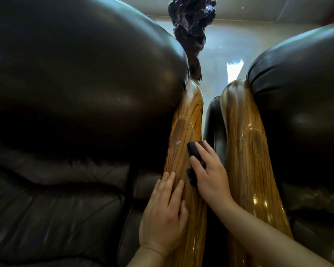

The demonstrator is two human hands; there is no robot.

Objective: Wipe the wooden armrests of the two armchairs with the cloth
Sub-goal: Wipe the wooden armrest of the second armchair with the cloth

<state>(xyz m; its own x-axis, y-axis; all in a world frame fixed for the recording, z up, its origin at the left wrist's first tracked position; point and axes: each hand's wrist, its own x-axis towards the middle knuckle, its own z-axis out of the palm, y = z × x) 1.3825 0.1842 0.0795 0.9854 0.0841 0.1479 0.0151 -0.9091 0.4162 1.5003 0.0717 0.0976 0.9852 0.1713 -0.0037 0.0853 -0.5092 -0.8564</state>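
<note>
We look down between two dark leather armchairs set side by side, each with a glossy striped wooden armrest facing the narrow gap between them. The left armchair (69, 78) fills the left half of the view, its rounded back above and its creased seat cushion below; the right armchair (301, 97) rises on the right.

Our right hand (210, 174) presses a dark cloth (194, 151) flat against the right edge of the left armrest (183, 132), about midway along its length. The fingers (198, 164) lie together over the cloth, pinning it to the wood rather than pinching it; folds of the cloth show above the fingertips and below the thumb side. A small pale smudge (177, 143) sits on the wood just up and to the left of the cloth.

Our left hand (164, 214) rests palm down on the same armrest, nearer to us, its fingers slightly spread and holding nothing, partly over the seam between wood and leather.

The right armrest (245, 151) lies just beside our right forearm, bare and shining with bright reflections. Beyond the chairs, a dark gnarled carving (191, 26) stands over a pale floor (220, 54).
</note>
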